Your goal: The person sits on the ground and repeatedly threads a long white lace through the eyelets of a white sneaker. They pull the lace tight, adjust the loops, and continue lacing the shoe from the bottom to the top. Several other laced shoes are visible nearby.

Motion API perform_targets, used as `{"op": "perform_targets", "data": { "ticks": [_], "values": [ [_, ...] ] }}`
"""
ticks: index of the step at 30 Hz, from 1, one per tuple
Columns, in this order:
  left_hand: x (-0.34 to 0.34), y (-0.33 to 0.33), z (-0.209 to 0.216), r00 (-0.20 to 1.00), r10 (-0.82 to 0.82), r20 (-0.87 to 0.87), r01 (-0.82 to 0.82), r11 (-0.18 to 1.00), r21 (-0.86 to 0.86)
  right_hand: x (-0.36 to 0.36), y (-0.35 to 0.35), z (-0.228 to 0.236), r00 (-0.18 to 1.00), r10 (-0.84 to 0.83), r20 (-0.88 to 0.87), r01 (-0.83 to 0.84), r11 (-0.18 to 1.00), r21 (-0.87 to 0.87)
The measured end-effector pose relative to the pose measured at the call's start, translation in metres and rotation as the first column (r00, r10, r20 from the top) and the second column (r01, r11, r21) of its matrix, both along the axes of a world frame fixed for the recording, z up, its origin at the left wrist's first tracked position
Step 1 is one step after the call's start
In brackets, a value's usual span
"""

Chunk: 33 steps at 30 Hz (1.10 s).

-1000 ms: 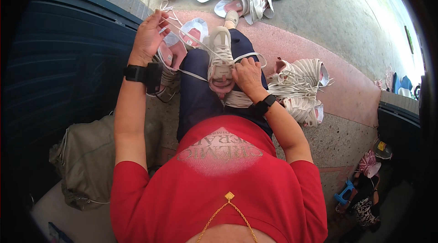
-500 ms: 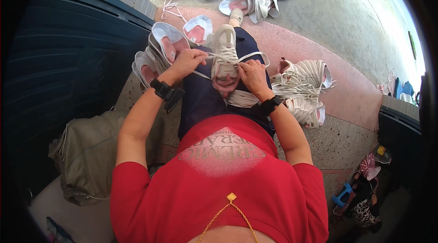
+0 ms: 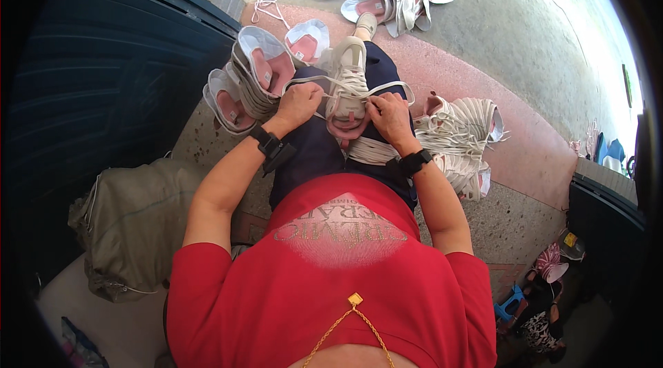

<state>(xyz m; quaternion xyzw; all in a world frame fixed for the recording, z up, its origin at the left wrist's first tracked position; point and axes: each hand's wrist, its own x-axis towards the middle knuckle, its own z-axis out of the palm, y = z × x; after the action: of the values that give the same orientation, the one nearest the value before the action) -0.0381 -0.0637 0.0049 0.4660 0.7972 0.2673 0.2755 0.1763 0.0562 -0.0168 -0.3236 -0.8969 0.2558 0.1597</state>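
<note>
A white shoe upper with a pink heel lining lies across my lap, toe pointing away from me. White laces run through its eyelets, and loose ends loop out to both sides. My left hand is closed in a pinch on a shoelace, left of the upper's opening. On the other side, my right hand pinches the lace close against the upper's edge, its fingertips partly hidden. Beneath the right wrist, a bundle of pale laces or laced uppers rests on my thigh.
Stacked uppers stand left of my legs; another laced stack lies right. More uppers are heaped ahead on the concrete. A dark blue door and an olive sack are at left. Shoes lie lower right.
My left hand has moved right and slightly down, closer to the upper. My right hand stays beside the upper's edge. The view has shifted slightly.
</note>
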Motion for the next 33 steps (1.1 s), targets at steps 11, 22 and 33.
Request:
{"op": "perform_targets", "data": {
  "ticks": [11,22,33],
  "values": [
    [0.005,0.005,0.007,0.985,-0.087,-0.15,0.091,0.996,0.018,-0.001,-0.001,0.0,1.0,-0.011,-0.028,0.011,1.0,-0.004],
    [0.014,0.017,0.012,0.933,-0.189,-0.307,0.226,0.97,0.089,-0.001,-0.001,0.0,0.999,-0.018,-0.032,0.018,1.0,-0.001],
    [0.014,0.023,-0.006,0.996,-0.087,-0.028,0.087,0.996,-0.006,0.0,-0.001,0.002,1.0,-0.021,-0.021,0.021,1.0,-0.022]
  ]
}}
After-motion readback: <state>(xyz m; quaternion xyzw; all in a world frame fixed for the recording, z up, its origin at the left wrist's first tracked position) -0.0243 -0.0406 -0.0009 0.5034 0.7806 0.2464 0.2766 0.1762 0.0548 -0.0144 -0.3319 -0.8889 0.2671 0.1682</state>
